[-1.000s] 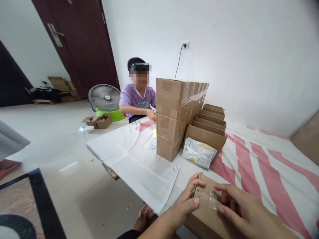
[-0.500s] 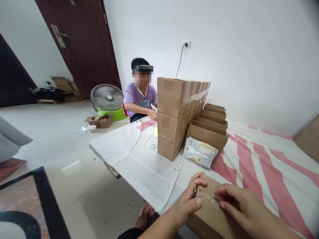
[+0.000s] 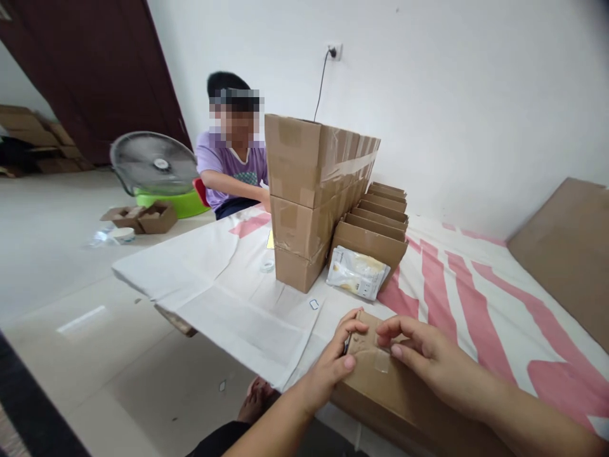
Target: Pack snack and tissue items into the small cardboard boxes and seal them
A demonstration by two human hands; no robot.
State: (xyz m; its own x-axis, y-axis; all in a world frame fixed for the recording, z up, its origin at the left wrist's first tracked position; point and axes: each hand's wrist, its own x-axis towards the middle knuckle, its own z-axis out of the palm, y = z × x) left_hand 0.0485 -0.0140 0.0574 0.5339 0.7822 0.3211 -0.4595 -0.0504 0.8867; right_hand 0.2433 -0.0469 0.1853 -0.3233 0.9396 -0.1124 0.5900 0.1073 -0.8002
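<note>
A closed cardboard box (image 3: 404,393) lies near me at the table's front edge, running out at the bottom of the view. My left hand (image 3: 335,358) is wrapped round its far left end, thumb on the top face and fingers over the end. My right hand (image 3: 413,346) is curled over the top, thumb and forefinger close together at a strip of clear tape (image 3: 381,362). Its other fingers are partly hidden behind the forefinger and thumb. Just beyond the box are white-and-yellow plastic pouches (image 3: 356,273).
Taped boxes (image 3: 297,209) form a tall stack, with a row of open boxes (image 3: 375,235) beside it. A tape roll (image 3: 267,264) lies by the stack. Across the table sits a person (image 3: 233,152) in purple. A fan (image 3: 157,165) stands on the floor.
The view has shifted right and slightly down. My right fingers have moved a little towards the box's far end, and more of the clear tape shows. My left hand keeps its hold.
</note>
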